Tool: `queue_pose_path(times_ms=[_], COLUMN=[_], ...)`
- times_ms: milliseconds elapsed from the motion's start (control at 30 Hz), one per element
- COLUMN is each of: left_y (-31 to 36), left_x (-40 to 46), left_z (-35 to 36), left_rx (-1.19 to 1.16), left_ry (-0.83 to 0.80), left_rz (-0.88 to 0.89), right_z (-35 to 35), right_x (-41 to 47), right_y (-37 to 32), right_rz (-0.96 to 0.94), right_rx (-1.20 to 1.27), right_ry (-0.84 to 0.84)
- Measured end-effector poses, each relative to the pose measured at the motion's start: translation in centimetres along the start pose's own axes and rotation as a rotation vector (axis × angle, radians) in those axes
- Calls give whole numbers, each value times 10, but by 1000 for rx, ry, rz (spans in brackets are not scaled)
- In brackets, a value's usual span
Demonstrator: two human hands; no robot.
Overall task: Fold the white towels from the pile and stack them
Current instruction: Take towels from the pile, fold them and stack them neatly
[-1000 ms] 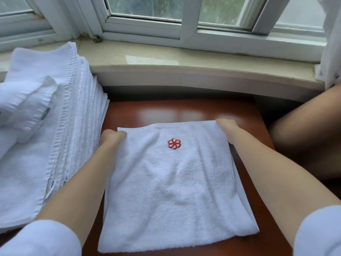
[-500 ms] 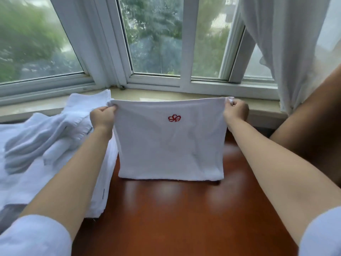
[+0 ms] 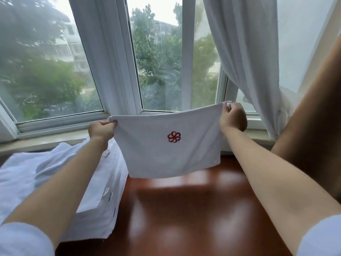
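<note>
The left hand (image 3: 101, 130) and right hand (image 3: 232, 117) each pinch a top corner of one towel (image 3: 166, 154), which hangs clear between them above the table (image 3: 184, 209), its red emblem facing the person. This towel looks already doubled over but seems to need at least one more fold before stacking. Below and left of the left hand lies the stack (image 3: 103, 191), with looser towels on top, so the job appears partway done.

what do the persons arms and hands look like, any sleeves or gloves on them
Both hands are bare, with no gloves, rings or watch showing: the left hand and the right hand. The forearms are uncovered. Each arm ends in a short pale blue-white sleeve at the lower corners of the view.
</note>
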State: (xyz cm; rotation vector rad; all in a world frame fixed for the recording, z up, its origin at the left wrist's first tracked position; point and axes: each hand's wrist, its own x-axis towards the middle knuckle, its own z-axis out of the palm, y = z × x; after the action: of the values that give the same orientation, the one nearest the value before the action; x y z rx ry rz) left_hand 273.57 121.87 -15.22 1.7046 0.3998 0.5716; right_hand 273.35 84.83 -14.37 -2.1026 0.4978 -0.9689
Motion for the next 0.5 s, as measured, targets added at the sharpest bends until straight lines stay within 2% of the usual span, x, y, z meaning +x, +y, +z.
queue_pose_path(times_ms=[200,333,500], left_y=[-16,-19,2], left_x=[-3,2,1], left_z=[16,29,38], left_rx=[-165,-276,-392], left_ry=[-76,-58,21], left_rz=[-139,-184,-30], right_z=[16,25,21], right_x=[3,10,23], right_y=[21,24,12], right_rz=[261,273,129], right_rx=[9,98,221], right_ry=[-155,-57,124])
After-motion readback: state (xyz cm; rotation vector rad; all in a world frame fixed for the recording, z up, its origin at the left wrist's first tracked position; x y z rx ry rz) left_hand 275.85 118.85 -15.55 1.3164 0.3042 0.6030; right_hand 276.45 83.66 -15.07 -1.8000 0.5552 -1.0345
